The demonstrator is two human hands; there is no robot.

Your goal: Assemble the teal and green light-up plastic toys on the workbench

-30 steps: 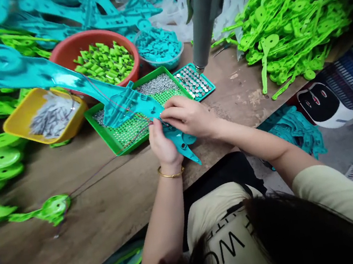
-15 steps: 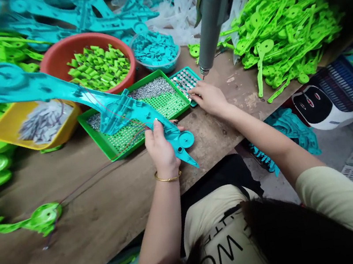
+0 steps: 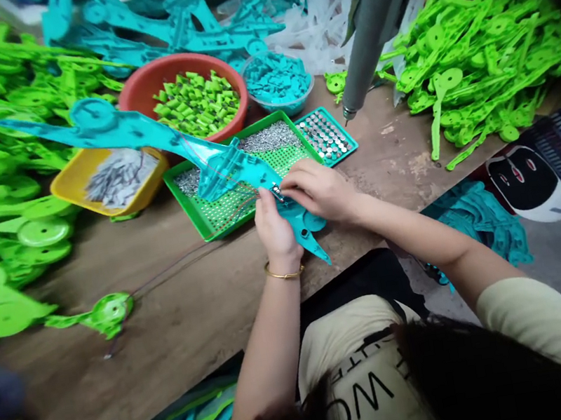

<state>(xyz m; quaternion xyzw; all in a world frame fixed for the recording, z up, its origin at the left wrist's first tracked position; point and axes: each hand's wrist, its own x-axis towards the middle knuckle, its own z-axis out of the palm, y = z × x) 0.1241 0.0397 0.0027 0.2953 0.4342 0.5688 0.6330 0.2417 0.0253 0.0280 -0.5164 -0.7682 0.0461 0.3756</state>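
Note:
My left hand is closed round the lower end of a long blue plastic molding, thumb on top. Thin wires run along the molding and off to the left, towards a small green plastic part on the table. Over the same end, my right hand has its fingers pinched at a small dark and silver component; what lies between the fingertips is too small to make out. Beneath the molding is a green perforated tray of small metal screws. A teal tray of small round metal pieces stands beside it.
A grey power screwdriver hangs point down at the right. Behind are a red bowl of green pieces, a clear tub of blue pieces and a yellow bin. Green parts are piled left and right.
My right hand has moved left from the teal tray to the blue molding. The left hand keeps its hold. The whole view has shifted, so things appear further right.

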